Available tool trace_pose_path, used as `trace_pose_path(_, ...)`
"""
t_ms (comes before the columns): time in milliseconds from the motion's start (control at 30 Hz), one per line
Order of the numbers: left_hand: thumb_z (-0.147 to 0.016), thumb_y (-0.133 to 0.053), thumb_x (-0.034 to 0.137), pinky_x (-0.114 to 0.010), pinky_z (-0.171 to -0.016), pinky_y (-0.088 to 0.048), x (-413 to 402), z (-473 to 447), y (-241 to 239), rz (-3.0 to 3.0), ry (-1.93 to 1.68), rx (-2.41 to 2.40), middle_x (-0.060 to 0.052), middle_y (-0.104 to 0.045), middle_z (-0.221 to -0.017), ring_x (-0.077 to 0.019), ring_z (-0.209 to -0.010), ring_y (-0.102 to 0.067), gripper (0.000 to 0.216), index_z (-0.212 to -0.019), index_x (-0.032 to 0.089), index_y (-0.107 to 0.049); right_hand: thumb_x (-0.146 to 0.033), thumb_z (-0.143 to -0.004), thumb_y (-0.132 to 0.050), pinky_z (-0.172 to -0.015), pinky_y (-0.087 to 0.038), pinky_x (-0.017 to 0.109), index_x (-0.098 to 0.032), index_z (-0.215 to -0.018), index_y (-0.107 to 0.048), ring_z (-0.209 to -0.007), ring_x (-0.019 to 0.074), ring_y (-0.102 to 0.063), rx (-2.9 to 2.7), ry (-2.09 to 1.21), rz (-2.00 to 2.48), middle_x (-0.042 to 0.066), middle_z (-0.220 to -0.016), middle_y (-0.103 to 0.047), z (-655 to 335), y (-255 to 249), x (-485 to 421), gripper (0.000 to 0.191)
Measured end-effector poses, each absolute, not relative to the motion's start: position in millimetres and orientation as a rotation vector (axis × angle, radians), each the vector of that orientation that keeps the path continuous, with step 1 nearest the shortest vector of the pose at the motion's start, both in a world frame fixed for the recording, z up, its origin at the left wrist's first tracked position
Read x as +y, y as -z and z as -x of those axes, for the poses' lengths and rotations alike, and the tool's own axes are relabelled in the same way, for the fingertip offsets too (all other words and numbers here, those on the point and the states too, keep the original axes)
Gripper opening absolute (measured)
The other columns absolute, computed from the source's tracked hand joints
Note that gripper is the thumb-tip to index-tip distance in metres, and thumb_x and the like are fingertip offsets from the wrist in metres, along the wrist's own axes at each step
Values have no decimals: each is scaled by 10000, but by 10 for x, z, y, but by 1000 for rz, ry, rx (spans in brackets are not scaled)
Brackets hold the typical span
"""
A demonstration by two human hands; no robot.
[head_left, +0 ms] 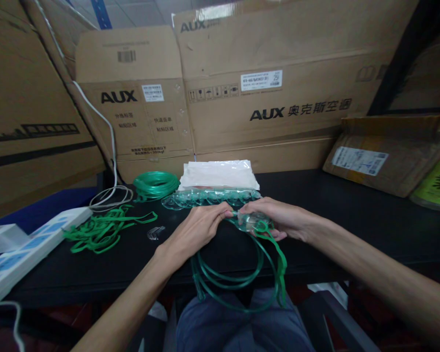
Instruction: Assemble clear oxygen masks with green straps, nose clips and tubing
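My right hand (273,217) is wrapped round a clear green-tinted face mask (252,222), with a green elastic strap (281,259) dangling from it. Close against the mask's end, my left hand (207,220) pinches what looks like the end of a green plastic tube; the fingers hide most of the joint. Coiled tubing (231,283) hangs below both hands, over the table edge and above the lap. Just beyond the hands lies a row of nested clear green masks (209,196). A stack of white bags (218,175) sits behind that row.
On the black table (300,195) are a coil of green tubing (156,185), a heap of green straps (99,232) and small clear strips (156,232). A white power strip (40,244) lies left. Cardboard boxes (220,107) wall the back; a smaller carton (374,151) stands right.
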State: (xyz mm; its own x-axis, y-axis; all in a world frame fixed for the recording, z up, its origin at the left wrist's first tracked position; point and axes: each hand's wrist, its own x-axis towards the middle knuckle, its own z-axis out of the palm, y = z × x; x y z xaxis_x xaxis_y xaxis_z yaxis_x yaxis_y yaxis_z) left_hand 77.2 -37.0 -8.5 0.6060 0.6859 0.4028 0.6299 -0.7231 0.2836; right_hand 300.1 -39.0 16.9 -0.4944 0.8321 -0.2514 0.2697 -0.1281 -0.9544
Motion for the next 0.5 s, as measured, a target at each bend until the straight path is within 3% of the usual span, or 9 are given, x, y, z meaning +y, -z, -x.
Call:
trace_pose_path(133, -1063, -397, 235, -228, -767, -427, -368, -786, 81, -2678, -730, 1092, 7, -714, -987, -165, -872, -699, 197, -1051, 236, -593, -419, -915, -533, -349, -267, 182, -170, -863, -680, -377, 74, -374, -1927, -1328, 1196, -51, -530, -477, -3015, -126, -443, 293)
trace_pose_path(233, -1064, -386, 240, -225, -763, -424, -353, -758, 76, -2649, -719, 1100, 8, -713, -976, -161, -857, -693, 212, -1076, 239, -598, -378, -938, -549, -527, -443, 238, -162, -1002, -741, -542, 131, -572, -2208, -572, 1078, 26, -705, -656, -3033, -55, -505, 295)
trace_pose_path(333, -1066, -379, 269, -222, -745, -416, -344, -692, 55, -2615, -745, 1154, 13, -696, -893, -153, -800, -670, 237, -1030, 230, -611, -302, -952, -539, -682, -491, 302, -139, -1069, -744, -714, 206, -676, -2287, -31, 972, 101, -877, -735, -3087, 0, -571, 287)
trace_pose_path(500, -1068, -361, 400, -238, -735, -428, -361, -635, 12, -2492, -750, 1245, 16, -687, -840, -157, -720, -640, 306, -1138, 235, -609, -306, -940, -560, -705, -489, 281, -165, -954, -752, -771, 210, -701, -2092, -177, 1130, 67, -876, -755, -3243, -35, -704, 238)
